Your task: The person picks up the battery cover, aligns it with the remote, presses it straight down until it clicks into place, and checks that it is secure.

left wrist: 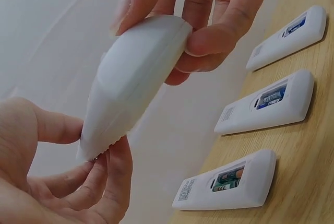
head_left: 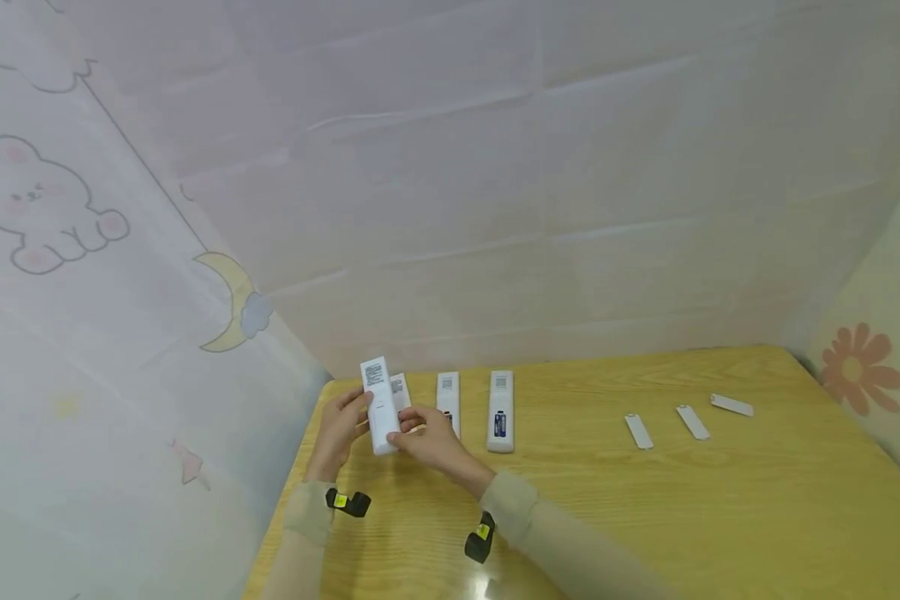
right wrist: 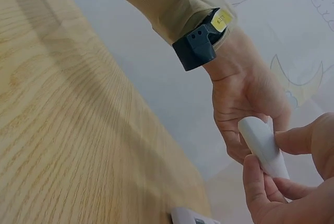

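Observation:
A white remote control (head_left: 378, 407) is held above the table between both hands, its labelled back facing up in the head view. The left hand (head_left: 341, 429) grips one side, thumb and fingers around the far half. At the near end, the right hand (head_left: 437, 443) pinches the remote, thumb on its back. In the left wrist view the same remote (left wrist: 135, 72) is seen end-on, right fingers (left wrist: 214, 38) at the thick end. Beneath it lies another remote (left wrist: 227, 185) with its battery bay uncovered and batteries inside, partly hidden in the head view.
Two more remotes, one in the middle (head_left: 447, 392) and one to its right (head_left: 501, 408), lie back-up with batteries showing. Several loose battery covers, including a left one (head_left: 639, 432), a middle one (head_left: 692, 422) and a right one (head_left: 732, 406), lie on the wooden table (head_left: 607, 508). Cloth-covered walls stand behind and left.

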A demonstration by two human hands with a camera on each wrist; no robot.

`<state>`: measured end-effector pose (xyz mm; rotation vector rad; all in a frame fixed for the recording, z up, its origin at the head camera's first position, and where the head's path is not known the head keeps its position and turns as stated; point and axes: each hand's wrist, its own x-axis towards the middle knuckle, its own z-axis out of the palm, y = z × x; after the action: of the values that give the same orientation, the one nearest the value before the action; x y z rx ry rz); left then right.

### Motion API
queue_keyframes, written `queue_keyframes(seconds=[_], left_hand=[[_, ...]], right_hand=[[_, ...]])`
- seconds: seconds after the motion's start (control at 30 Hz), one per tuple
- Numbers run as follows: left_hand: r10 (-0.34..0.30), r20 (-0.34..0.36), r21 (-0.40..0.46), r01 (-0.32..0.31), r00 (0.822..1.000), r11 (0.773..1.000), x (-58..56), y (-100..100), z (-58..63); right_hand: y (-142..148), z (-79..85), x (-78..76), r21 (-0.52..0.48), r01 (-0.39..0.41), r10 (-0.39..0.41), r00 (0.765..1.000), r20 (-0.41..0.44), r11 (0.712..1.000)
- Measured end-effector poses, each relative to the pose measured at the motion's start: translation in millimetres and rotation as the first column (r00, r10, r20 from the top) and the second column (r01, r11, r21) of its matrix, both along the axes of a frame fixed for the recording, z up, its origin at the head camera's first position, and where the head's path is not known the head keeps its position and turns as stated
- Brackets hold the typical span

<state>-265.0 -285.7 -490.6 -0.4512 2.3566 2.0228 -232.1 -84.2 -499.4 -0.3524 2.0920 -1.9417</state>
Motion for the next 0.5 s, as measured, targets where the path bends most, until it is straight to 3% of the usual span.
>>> queue_keyframes(seconds=[0.3,0.5], left_hand=[[-0.02,-0.011,-0.01,0.02,1.0,1.0,-5.3,-2.5,-1.0],[-0.005,0.011,-0.043,0.006,1.0,0.999,-4.6,-16.1,-1.4]], right_hand=[[-2.8,-2.6,-4.3,0.034,0.022,-0.022,1.0,0.005,0.999],[-19.6,-9.5,-8.8,0.007,0.032,-0.032,0.999,0.003,0.999]])
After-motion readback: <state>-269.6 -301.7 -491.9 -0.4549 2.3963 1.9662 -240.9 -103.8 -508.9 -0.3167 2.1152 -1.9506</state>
